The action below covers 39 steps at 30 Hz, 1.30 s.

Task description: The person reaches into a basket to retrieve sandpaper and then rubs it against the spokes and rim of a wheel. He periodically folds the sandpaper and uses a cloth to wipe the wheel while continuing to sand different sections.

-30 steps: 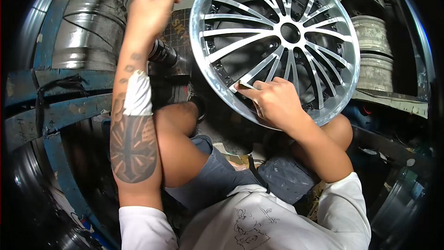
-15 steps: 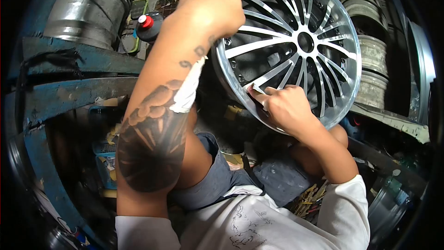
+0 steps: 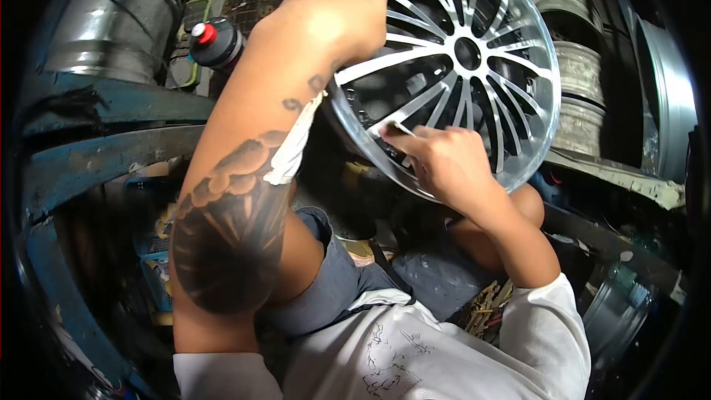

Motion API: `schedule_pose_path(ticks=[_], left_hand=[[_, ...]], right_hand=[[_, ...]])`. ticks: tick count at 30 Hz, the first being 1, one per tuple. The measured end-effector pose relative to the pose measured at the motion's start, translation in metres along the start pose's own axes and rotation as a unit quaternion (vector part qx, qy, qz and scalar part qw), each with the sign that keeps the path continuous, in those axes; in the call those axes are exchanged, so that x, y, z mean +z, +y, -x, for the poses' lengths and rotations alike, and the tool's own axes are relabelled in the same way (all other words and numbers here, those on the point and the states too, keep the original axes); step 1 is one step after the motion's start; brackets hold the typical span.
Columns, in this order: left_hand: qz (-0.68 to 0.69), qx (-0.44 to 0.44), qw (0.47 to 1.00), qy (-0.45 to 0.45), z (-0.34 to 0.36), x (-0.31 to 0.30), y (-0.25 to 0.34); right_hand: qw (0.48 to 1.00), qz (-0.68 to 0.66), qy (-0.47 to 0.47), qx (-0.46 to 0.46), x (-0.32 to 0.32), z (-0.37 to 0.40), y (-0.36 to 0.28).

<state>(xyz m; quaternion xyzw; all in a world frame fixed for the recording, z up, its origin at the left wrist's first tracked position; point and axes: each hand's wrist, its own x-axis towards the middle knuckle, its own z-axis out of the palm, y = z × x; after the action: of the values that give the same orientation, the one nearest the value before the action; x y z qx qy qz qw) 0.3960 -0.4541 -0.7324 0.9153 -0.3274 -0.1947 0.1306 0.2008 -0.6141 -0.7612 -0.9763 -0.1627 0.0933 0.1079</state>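
Observation:
An alloy wheel (image 3: 468, 53) with bright machined spokes and dark gaps stands tilted in front of me. My left hand (image 3: 333, 18) is closed at its left edge, apparently gripping the rim; the fingertips are hidden behind the fist. Below that wrist, partly behind the forearm, hangs a strip of white cloth (image 3: 295, 144). My right hand (image 3: 453, 157) is at the wheel's lower left, its fingers pressing a small folded piece of sandpaper (image 3: 400, 128) against the outer end of a spoke. The sandpaper is mostly covered by the fingers.
A dark bottle with a red and white cap (image 3: 215, 43) stands left of my forearm. Blue metal beams (image 3: 111, 163) run along the left, below a large silver drum (image 3: 111, 18). Several stacked rims (image 3: 578, 78) stand at right, beside a ledge (image 3: 622, 176).
The whole view has shifted, so the wheel and both hands appear farther left and slightly higher. My right fingertips have moved slightly along the spoke end; my left hand keeps its place at the rim.

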Motion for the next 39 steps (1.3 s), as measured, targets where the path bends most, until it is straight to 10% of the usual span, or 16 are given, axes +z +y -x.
schedule_pose_path(ticks=[15, 19, 23, 28, 33, 35, 39], left_hand=[[0.028, 0.015, 0.997, 0.072, 0.002, 0.005, 0.001], [0.026, -0.003, 0.998, 0.061, 0.001, 0.001, -0.002], [-0.013, -0.035, 0.996, 0.086, -0.001, -0.001, 0.010], [0.146, 0.148, 0.975, 0.081, 0.023, -0.006, 0.069], [0.674, 0.378, 0.606, -0.191, 0.131, 0.024, 0.210], [0.825, 0.321, 0.322, -0.336, 0.169, 0.053, 0.287], [0.854, 0.264, 0.214, -0.394, 0.202, 0.029, 0.353]], right_hand=[[0.998, 0.055, 0.011, -0.029, 0.008, -0.001, 0.016], [0.992, 0.045, -0.116, 0.036, -0.009, 0.007, 0.014], [0.945, -0.289, 0.154, 0.021, 0.004, -0.005, 0.047], [0.970, -0.199, 0.139, 0.030, -0.004, -0.002, 0.056], [0.967, -0.179, 0.180, 0.027, -0.006, 0.006, 0.063], [0.954, -0.204, 0.220, 0.006, -0.001, 0.005, 0.064], [0.960, -0.222, 0.166, 0.028, -0.011, 0.006, 0.057]])
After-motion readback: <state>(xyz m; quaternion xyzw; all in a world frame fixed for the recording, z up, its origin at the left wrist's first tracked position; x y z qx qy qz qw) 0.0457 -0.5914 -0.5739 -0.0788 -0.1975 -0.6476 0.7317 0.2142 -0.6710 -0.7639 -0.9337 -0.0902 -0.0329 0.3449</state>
